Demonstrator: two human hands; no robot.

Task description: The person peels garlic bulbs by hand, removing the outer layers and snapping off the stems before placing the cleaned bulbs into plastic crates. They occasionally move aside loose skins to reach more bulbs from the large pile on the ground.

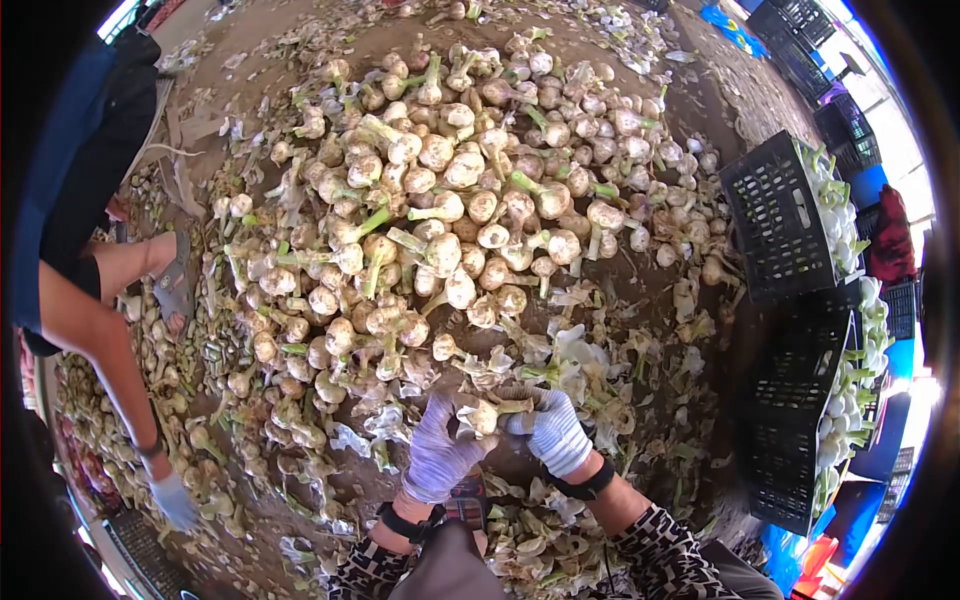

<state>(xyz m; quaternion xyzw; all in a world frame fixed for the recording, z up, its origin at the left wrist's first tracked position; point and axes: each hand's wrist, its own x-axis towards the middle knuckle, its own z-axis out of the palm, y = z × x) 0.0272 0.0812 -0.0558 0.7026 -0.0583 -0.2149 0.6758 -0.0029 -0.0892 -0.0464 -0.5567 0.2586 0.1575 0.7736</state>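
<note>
A single garlic bulb [482, 418] with a short stem is held between my two gloved hands, low in the middle of the view. My left hand [438, 455], in a pale purple-grey glove, has its fingers closed round the bulb's left side. On the other side, my right hand [555, 435] wears a whitish striped glove, and its fingers are closed at the stem end. Whether it also holds a small tool is hidden. Just beyond my hands lies a large heap of garlic bulbs [460, 205], many with cut green stems and soil on them.
Peeled skins [580, 360] and leaf scraps litter the ground around my hands. Black crates [780, 215] filled with garlic stand along the right. At the left a co-worker's arm [105, 350] reaches down, their gloved hand [175, 500] over more garlic.
</note>
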